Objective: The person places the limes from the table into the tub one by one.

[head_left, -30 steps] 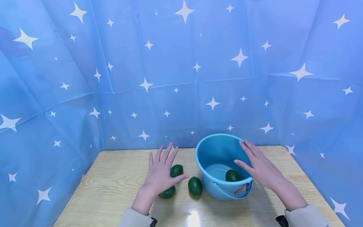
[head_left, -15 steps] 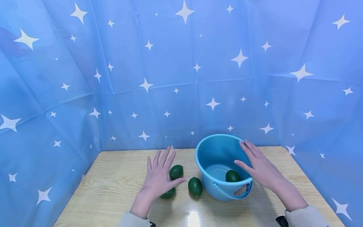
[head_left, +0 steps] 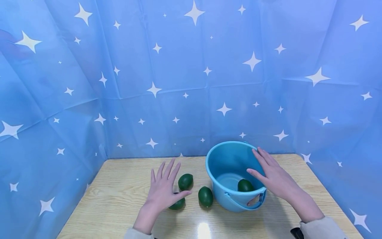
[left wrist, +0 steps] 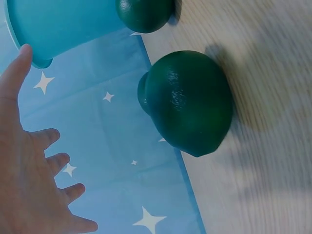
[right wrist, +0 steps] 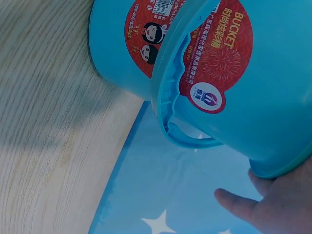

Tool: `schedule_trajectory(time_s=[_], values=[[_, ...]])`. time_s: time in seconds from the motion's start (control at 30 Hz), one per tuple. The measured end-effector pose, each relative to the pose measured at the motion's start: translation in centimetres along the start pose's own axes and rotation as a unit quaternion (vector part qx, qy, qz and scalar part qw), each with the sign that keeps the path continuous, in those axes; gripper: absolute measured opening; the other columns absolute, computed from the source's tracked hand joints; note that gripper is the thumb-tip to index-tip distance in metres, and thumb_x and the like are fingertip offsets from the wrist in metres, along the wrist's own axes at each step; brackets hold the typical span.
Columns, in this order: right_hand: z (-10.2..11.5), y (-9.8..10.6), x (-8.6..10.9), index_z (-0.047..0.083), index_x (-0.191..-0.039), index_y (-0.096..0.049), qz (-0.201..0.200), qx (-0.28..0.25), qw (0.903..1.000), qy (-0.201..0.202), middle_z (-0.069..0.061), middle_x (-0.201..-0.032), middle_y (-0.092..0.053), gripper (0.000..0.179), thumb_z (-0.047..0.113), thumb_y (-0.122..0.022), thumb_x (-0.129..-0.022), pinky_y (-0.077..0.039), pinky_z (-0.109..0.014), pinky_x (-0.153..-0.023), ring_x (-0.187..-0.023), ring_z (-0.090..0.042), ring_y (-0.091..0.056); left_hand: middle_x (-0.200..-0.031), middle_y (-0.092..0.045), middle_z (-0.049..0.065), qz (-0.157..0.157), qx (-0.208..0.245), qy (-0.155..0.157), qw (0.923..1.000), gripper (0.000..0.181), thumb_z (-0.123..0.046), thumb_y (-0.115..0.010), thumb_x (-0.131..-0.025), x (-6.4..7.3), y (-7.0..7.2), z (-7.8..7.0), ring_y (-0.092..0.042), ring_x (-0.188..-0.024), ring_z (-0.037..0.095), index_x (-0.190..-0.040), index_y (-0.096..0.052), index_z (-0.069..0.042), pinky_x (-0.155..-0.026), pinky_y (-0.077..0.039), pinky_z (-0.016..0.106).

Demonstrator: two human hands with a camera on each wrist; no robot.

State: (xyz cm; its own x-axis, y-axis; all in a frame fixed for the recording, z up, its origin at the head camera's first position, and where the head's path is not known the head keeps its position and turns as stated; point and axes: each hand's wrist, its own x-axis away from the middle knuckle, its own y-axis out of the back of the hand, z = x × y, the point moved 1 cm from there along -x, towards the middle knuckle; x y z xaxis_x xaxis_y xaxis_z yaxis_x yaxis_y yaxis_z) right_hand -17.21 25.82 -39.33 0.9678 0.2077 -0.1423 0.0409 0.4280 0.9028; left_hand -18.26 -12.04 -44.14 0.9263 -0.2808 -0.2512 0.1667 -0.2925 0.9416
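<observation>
In the head view a light blue bucket (head_left: 221, 196) stands right of centre, with one green lime (head_left: 245, 186) inside. My right hand (head_left: 276, 174) rests at its right rim, fingers extended and thumb over the opening. The right wrist view shows the bucket's red label (right wrist: 224, 53) and fingertips (right wrist: 234, 202) beside the rim. My left hand (head_left: 162, 192) hovers over the table with fingers spread and holds nothing. Near it are a lime (head_left: 186, 181) behind, a lime (head_left: 179, 203) partly hidden under the thumb, and a lime (head_left: 205, 197) next to the bucket.
The wooden table (head_left: 119, 199) ends at a blue star-patterned curtain (head_left: 179, 66) along the back and sides. The bucket's handle (head_left: 238, 204) hangs down on the near side.
My left hand has drawn back a little toward the left and nearer to me, uncovering more of the limes. The right hand and the bucket have stayed in place.
</observation>
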Motion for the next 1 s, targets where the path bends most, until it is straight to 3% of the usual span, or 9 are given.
schedule_trajectory(time_s=[0.63, 1.0], values=[[0.0, -0.1, -0.1, 0.010, -0.161, -0.016, -0.002, 0.004, 1.0000, 0.001, -0.022, -0.165, -0.014, 0.083, 0.053, -0.052, -0.099, -0.026, -0.077, -0.109, -0.149, -0.050, -0.017, -0.167, -0.021, 0.002, 0.014, 0.000, 0.024, 0.9996, 0.105, -0.085, -0.055, -0.075, 1.2, -1.0, 1.9, -0.022, -0.151, 0.042, -0.158, -0.030, -0.024, -0.116, -0.019, 0.074], [0.0, 0.0, 0.0, 0.011, -0.161, -0.015, -0.002, 0.000, 1.0000, 0.000, -0.022, -0.166, -0.014, 0.084, 0.055, -0.051, -0.099, -0.026, -0.077, -0.109, -0.149, -0.050, -0.016, -0.167, -0.023, 0.004, 0.019, 0.013, 0.029, 0.9993, 0.105, -0.081, -0.060, -0.075, 1.8, -1.4, 2.5, -0.022, -0.151, 0.044, -0.158, -0.030, -0.023, -0.116, -0.022, 0.073]])
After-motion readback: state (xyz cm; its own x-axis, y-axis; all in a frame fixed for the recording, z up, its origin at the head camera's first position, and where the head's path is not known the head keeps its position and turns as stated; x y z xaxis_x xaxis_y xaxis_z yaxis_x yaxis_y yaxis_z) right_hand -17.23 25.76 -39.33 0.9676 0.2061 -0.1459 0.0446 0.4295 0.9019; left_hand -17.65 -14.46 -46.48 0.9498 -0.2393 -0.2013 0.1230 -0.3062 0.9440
